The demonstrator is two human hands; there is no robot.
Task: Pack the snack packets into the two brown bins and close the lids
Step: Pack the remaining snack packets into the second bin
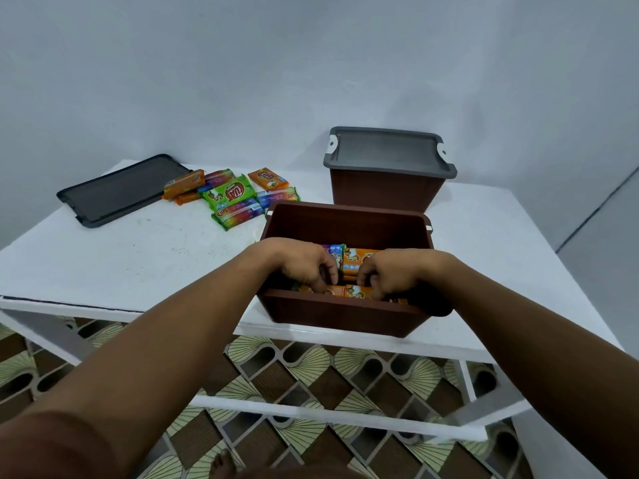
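Observation:
An open brown bin (345, 314) stands at the table's near edge with several snack packets inside. Both hands reach into it. My left hand (304, 266) and my right hand (387, 274) have curled fingers pinching an orange packet (345, 291) near the bin's front wall. Another orange packet (356, 259) and a purple one lie deeper in the bin. A second brown bin (383, 188) stands behind, its grey lid (387, 152) on. Several loose packets (230, 197), green, orange and rainbow-coloured, lie on the table at the back left.
A dark grey lid (121, 191) lies flat on the white table (138, 257) at the far left. White walls close in behind and to the right. A patterned floor and my bare foot (221, 464) show below the table.

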